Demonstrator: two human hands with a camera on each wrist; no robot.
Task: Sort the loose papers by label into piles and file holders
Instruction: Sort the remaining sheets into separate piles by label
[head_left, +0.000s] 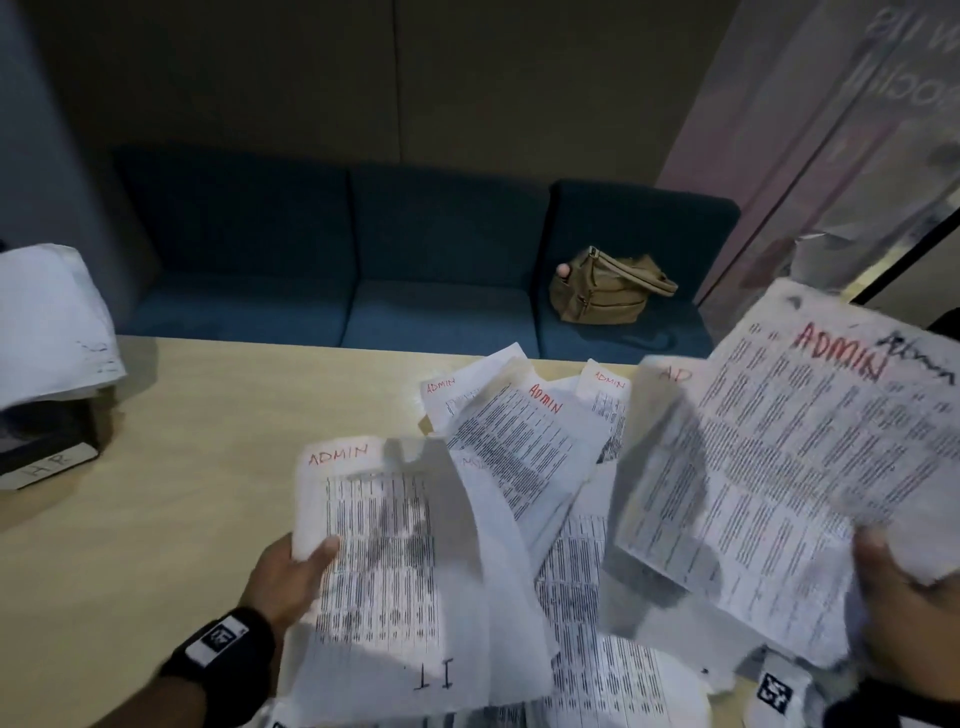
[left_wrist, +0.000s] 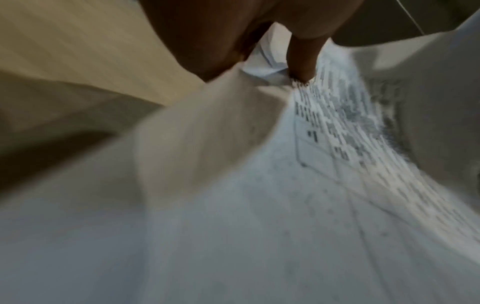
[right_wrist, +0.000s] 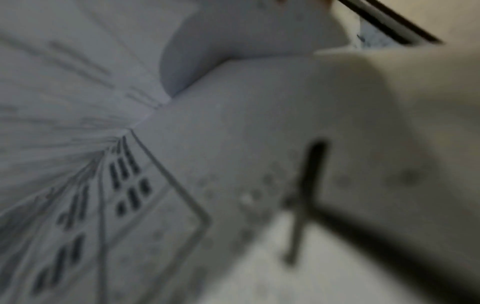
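Tan bag (head_left: 608, 288) on blue sofa (head_left: 363, 260), wooden table (head_left: 182, 467)

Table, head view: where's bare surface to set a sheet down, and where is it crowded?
Free: the bare table between the HR holder at the left edge and the ADMIN sheet held by the left hand; also the far strip along the sofa. Crowded: centre to right, overlapping loose papers under the right hand's sheet.

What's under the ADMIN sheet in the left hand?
Under the ADMIN sheet that the left hand pinches lies a sheet marked IT, over more printed papers. Their labels are covered.
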